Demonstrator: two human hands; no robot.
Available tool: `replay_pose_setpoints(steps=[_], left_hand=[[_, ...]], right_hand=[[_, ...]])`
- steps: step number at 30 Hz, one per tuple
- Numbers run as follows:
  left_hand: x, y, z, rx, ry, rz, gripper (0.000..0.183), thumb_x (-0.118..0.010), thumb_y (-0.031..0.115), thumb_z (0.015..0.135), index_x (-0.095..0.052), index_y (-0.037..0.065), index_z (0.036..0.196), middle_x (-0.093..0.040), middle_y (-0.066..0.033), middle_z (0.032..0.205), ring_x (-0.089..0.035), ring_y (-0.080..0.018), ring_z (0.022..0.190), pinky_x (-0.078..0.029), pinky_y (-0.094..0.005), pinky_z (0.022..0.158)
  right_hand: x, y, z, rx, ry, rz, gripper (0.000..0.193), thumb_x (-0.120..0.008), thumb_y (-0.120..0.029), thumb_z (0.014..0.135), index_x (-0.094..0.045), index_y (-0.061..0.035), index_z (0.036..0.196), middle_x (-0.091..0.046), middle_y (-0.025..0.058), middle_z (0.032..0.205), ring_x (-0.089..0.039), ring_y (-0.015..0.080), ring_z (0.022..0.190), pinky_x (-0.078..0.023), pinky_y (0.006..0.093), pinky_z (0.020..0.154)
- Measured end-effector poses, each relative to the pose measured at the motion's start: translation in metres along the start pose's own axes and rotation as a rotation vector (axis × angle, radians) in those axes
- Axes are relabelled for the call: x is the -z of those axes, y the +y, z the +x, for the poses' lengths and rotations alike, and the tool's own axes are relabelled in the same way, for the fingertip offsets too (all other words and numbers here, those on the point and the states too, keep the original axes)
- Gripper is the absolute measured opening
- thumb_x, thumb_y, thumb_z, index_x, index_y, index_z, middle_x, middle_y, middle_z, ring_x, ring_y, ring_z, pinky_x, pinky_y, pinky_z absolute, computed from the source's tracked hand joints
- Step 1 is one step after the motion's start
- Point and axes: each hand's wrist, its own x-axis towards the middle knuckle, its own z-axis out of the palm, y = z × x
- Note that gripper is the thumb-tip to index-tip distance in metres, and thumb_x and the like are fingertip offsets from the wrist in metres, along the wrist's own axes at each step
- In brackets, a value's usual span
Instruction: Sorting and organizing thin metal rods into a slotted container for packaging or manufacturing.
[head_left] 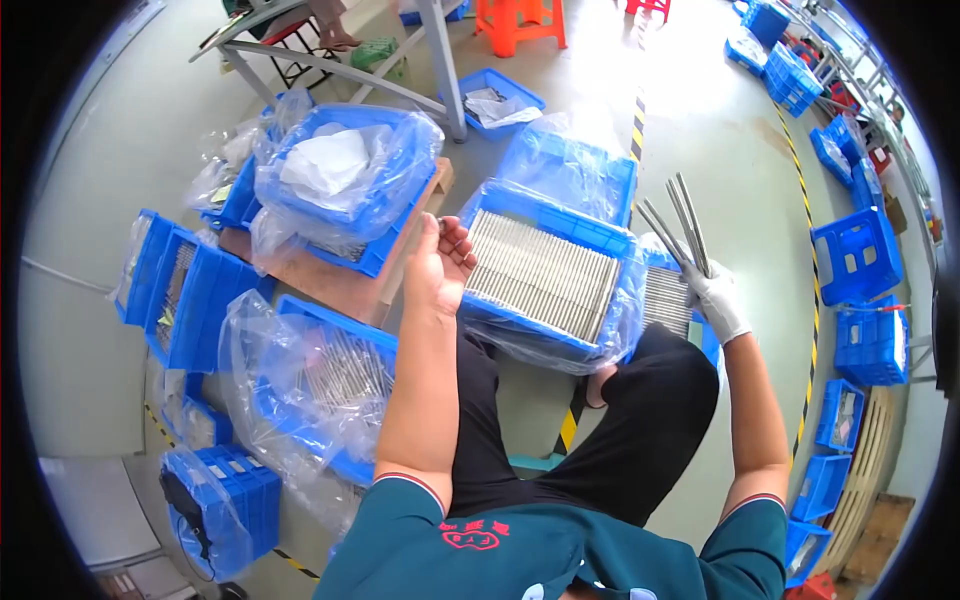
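Observation:
My right hand [716, 300], in a white glove, grips several thin metal rods [688, 215] that fan out a little and point up and away. Below it, more rods [666, 300] lie in a crate beside my right knee. Bare, with the fingers curled in and the thumb up, my left hand [440, 265] is raised at the left edge of the middle crate. Whatever its fingertips pinch, if anything, is too small to make out. That blue crate [540, 331], lined with clear plastic, holds neat rows of metal rods [540, 270].
At my left, a plastic-lined crate holds loosely heaped rods [345, 370]. Stacked crates [375, 255] with plastic bags rest on a wooden pallet [300, 275]. A metal-legged table [440, 70] and an orange stool [518, 25] stand ahead. Blue crates [866, 340] line the right side.

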Motion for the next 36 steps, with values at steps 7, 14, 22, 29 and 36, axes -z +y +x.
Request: replay_pose_setpoints(steps=[7,14,22,29,36], left_hand=[[0.010,-0.003,-0.006,0.041,-0.026,-0.083,0.035,-0.057,0.044,0.088,-0.061,0.009,0.087,-0.059,-0.0017,0.075,-0.054,-0.0136,0.066,-0.045,-0.0292,0.060],[0.000,-0.021,-0.012,0.059,-0.223,-0.047,0.033,-0.057,0.043,0.088,-0.062,0.010,0.090,-0.063,-0.0019,0.080,-0.059,-0.0137,0.073,-0.047,-0.0293,0.064],[-0.013,-0.022,-0.015,0.029,-0.195,-0.003,0.032,-0.055,0.041,0.090,-0.059,0.009,0.090,-0.061,-0.0034,0.083,-0.058,-0.0149,0.075,-0.049,-0.0298,0.068],[-0.034,-0.047,-0.032,0.108,-0.324,0.192,0.028,-0.056,0.034,0.091,-0.061,0.008,0.100,-0.063,-0.0019,0.089,-0.057,-0.0096,0.076,-0.046,-0.0247,0.067],[-0.037,-0.046,-0.034,0.123,-0.369,0.307,0.032,-0.050,0.037,0.094,-0.060,0.008,0.104,-0.063,-0.0018,0.091,-0.056,-0.0109,0.078,-0.045,-0.0249,0.069]], right_hand=[[-0.086,-0.068,-0.035,0.063,-0.335,0.280,0.019,-0.061,-0.019,0.085,-0.057,-0.0011,0.090,-0.062,0.0068,0.062,-0.044,0.0050,0.041,-0.031,0.0204,0.037],[-0.130,-0.061,-0.044,-0.035,-0.424,0.335,0.012,-0.062,-0.013,0.084,-0.056,-0.0021,0.086,-0.060,0.0072,0.062,-0.047,0.0064,0.043,-0.034,0.0199,0.039],[-0.137,-0.061,-0.038,-0.074,-0.411,0.382,0.015,-0.060,-0.013,0.082,-0.055,-0.0001,0.086,-0.062,0.0087,0.062,-0.047,0.0072,0.042,-0.035,0.0211,0.039],[-0.143,-0.064,-0.033,-0.093,-0.365,0.490,0.014,-0.059,-0.018,0.084,-0.057,-0.0046,0.088,-0.061,0.0048,0.063,-0.046,0.0042,0.043,-0.031,0.0198,0.035],[-0.137,-0.058,-0.033,-0.183,-0.415,0.610,0.016,-0.061,-0.020,0.085,-0.058,-0.0063,0.093,-0.059,0.0023,0.063,-0.045,0.0040,0.043,-0.030,0.0187,0.036]])
